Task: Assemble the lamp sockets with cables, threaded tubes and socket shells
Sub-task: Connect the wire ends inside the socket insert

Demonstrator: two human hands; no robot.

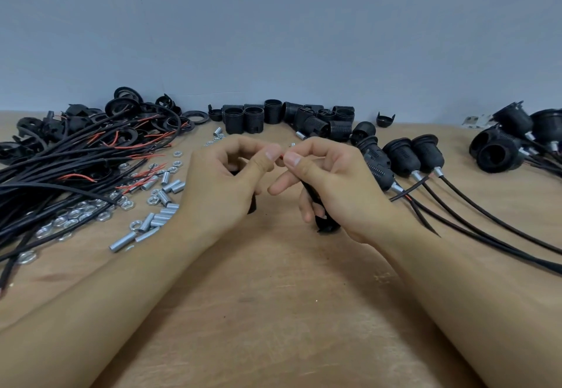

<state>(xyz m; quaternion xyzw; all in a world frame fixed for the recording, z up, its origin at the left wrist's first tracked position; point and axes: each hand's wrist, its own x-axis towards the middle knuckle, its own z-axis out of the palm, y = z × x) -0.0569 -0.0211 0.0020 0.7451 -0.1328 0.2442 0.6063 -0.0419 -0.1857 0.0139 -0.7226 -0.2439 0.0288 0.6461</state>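
Observation:
My left hand [226, 174] and my right hand [331, 181] meet over the middle of the table, thumbs and forefingers pinching a thin red wire end [280, 157] between them. A black cable [311, 193] runs down under my right hand's curled fingers to a black socket part [327, 226] below the palm. Another dark piece [251, 205] shows under my left palm, mostly hidden. Black and red cables [60, 174] lie heaped at the left. Short threaded tubes [158, 217] and nuts [76, 214] are scattered beside them.
Black socket shells [273, 117] stand in a row by the wall. Rings and caps [121, 108] pile at the back left. Assembled sockets with cables [410, 156] lie at the right, more [511, 141] at the far right. The wooden table [273, 311] stretches toward me.

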